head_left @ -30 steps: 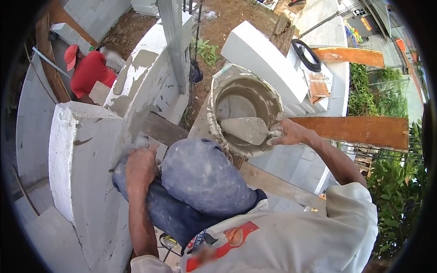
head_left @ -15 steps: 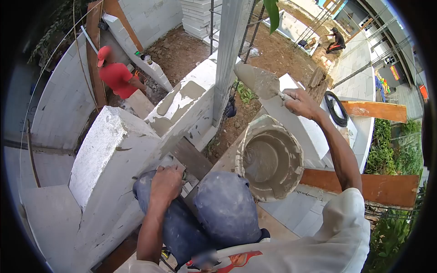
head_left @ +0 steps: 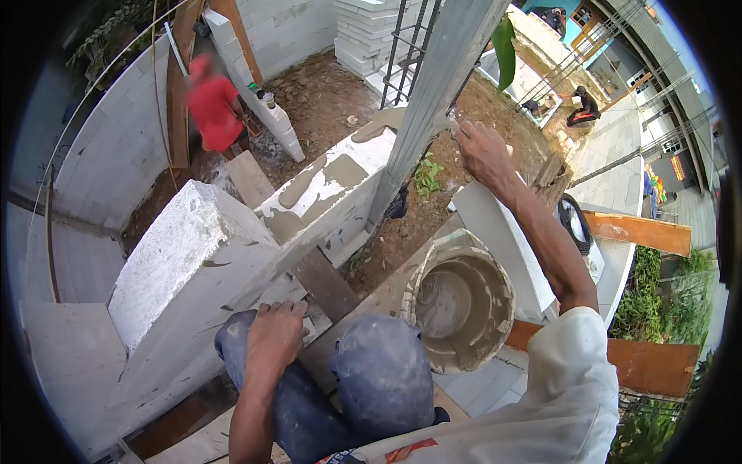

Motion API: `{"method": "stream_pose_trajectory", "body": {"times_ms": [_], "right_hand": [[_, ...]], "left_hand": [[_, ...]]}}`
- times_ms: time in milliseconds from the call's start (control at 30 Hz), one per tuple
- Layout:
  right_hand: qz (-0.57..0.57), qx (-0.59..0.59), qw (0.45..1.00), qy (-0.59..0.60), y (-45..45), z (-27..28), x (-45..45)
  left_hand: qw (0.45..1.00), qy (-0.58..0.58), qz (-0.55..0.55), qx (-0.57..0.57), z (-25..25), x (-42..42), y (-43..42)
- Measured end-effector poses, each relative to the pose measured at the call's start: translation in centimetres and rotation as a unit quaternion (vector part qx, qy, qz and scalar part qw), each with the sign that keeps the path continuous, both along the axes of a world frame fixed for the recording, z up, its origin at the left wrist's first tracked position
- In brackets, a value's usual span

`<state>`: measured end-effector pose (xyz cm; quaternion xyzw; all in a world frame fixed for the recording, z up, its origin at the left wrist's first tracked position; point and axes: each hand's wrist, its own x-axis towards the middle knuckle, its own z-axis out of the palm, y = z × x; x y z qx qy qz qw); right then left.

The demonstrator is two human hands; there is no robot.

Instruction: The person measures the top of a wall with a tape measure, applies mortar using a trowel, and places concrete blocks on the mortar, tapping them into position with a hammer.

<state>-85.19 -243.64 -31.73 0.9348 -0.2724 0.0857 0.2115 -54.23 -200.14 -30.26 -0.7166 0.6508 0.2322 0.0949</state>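
My right hand (head_left: pixel 485 158) is closed around the handle of a trowel, raised beyond the bucket. The metal post hides part of the trowel; grey mortar (head_left: pixel 375 128) shows on the wall top left of the post, where I cannot separate it from the blade. More wet mortar (head_left: pixel 345 172) lies in patches along the white block wall (head_left: pixel 328 210). My left hand (head_left: pixel 276 334) rests on my left knee, its fingers bent over the front and nothing visible in them. A mortar-caked bucket (head_left: pixel 498 290) stands right of my knees with grey mortar inside.
The upright metal post (head_left: pixel 440 85) stands between my right hand and the wall top. A large white block (head_left: pixel 174 263) rises at left. A person in red (head_left: pixel 212 108) stands beyond the wall; another person (head_left: pixel 585 107) crouches far right. A black coil (head_left: pixel 576 220) lies right.
My right hand has moved up and left with the trowel, from above the bucket toward the post and wall top. Mortar now shows by the post. My left hand stays on the knee.
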Motion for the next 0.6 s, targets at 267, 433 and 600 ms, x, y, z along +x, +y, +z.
{"method": "stream_pose_trajectory", "body": {"times_ms": [267, 433, 600], "right_hand": [[-0.156, -0.004, 0.988, 0.013, 1.4, -3.2, -4.4], [-0.164, 0.084, 0.980, -0.077, 7.0, 2.1, -10.8], [-0.344, 0.490, 0.801, -0.027, 19.1, 14.3, -13.6]], "left_hand": [[0.999, 0.015, -0.031, -0.012, -1.5, 0.0, -1.2], [0.999, 0.024, -0.040, 0.027, -3.7, -0.4, -2.6], [0.997, 0.043, -0.068, 0.019, -4.2, -0.6, -3.7]]}}
